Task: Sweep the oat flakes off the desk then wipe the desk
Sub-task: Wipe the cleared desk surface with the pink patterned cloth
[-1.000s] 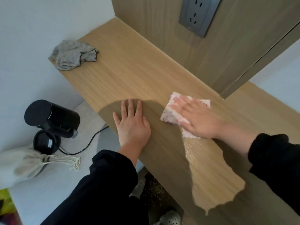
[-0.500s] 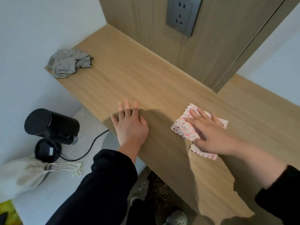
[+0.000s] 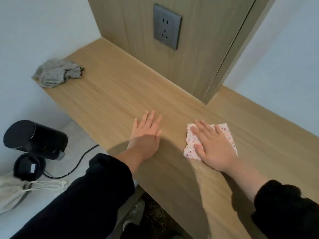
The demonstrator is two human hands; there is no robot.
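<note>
The light wooden desk runs from the far left corner to the near right. My right hand lies flat with straight fingers on a pink dotted cloth, pressing it onto the desk near the front edge. My left hand rests flat on the bare wood just left of the cloth, fingers straight. A shiny wet streak trails on the desk toward me from the cloth. Oat flakes lie scattered on the dark floor below the desk's edge. No flakes show on the desktop.
A crumpled grey rag lies at the desk's far left corner. A wooden panel with a grey wall socket stands behind the desk. Left of the desk, lower down, are a black appliance with a cable and a beige drawstring bag.
My right hand has slid the pink cloth toward me and to the left, ending close to my left hand, and its fingers now point away from me. My left hand has stayed flat.
</note>
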